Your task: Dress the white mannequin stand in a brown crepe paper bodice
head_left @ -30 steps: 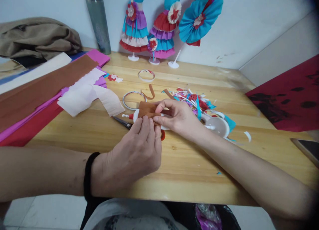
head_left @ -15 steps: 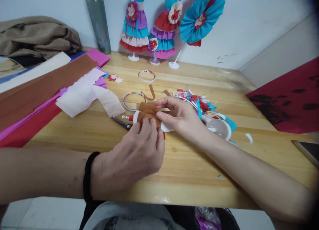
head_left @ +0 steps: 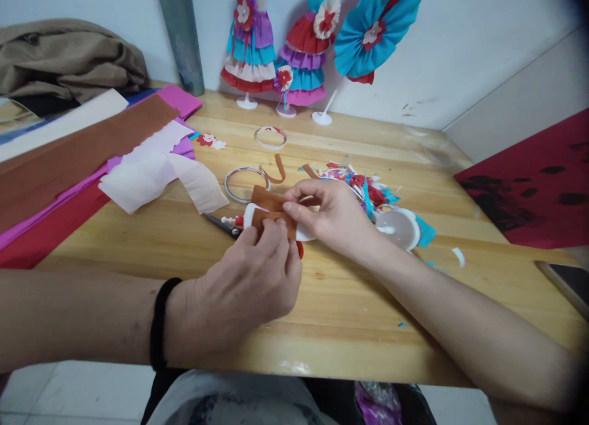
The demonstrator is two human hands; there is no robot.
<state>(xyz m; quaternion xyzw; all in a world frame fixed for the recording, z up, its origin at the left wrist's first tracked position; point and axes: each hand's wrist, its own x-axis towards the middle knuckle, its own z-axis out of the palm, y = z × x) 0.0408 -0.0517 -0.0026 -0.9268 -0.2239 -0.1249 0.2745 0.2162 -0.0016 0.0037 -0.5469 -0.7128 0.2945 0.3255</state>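
Note:
My left hand (head_left: 243,281), with a black band at the wrist, pinches the near part of a brown paper strip (head_left: 267,199) above the table. My right hand (head_left: 334,216) grips the strip's right side between thumb and fingers. Under the paper lies a white bottle (head_left: 250,216) with a red and white tip, largely covered. Black scissors (head_left: 223,226) rest left of it, their handles partly hidden by my left hand. A tape ring (head_left: 247,184) lies just beyond the paper.
Folded coloured paper (head_left: 83,137) and pale strips (head_left: 193,183) lie at left. Colourful scraps (head_left: 363,183) and a clear round dish (head_left: 400,229) are at right. Behind stand a bottle (head_left: 181,38), ruffled dresses (head_left: 251,51) and a blue fan piece (head_left: 377,32). A phone (head_left: 564,284) lies far right.
The brown paper strip has shifted slightly left and lies flatter between my hands, with more of its far end showing. My right hand has moved a little left. The view has shifted slightly.

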